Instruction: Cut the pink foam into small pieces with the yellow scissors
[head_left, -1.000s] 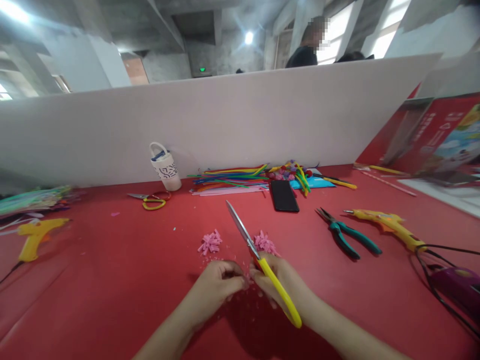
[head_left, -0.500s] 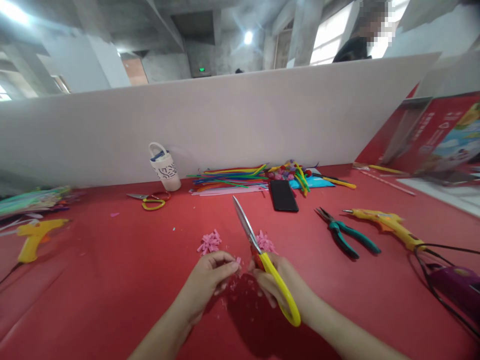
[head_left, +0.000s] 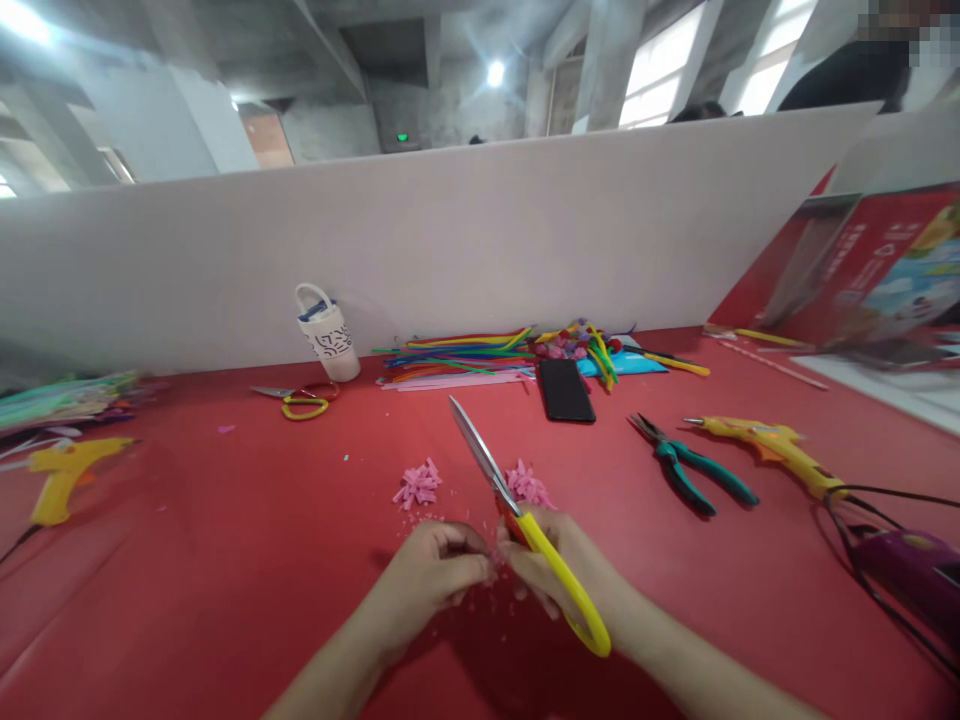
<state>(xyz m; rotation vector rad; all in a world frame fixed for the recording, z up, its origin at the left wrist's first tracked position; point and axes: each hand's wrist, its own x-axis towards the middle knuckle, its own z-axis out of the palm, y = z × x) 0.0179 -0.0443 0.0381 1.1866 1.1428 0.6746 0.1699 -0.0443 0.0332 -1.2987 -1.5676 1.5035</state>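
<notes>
My right hand (head_left: pixel 566 560) is closed round a pair of scissors (head_left: pixel 555 555) with yellow and red handles, the blades angled up and to the left. Left of it, my left hand (head_left: pixel 435 575) has its thumb and fingers pinched together; whatever is in the pinch is too small to make out. Tiny pink bits are scattered on the red table around the fingertips. Just beyond my left hand is a pile of short pink pieces (head_left: pixel 418 484). Another pink pile (head_left: pixel 527 485) lies behind the scissors, partly covered by my right hand.
Pliers (head_left: pixel 679 465) and a yellow glue gun (head_left: pixel 772 450) lie to the right, a second glue gun (head_left: pixel 64 475) far left. Along the white partition (head_left: pixel 450 250) are a cup (head_left: pixel 330 340), other scissors (head_left: pixel 304 403), colourful pipe cleaners (head_left: pixel 457 355) and a phone (head_left: pixel 566 390). A person stands beyond.
My left hand has moved slightly down and right; the pink piece seen at its fingertips is no longer visible there. The scissors shifted slightly left at the tip. The person beyond moved right.
</notes>
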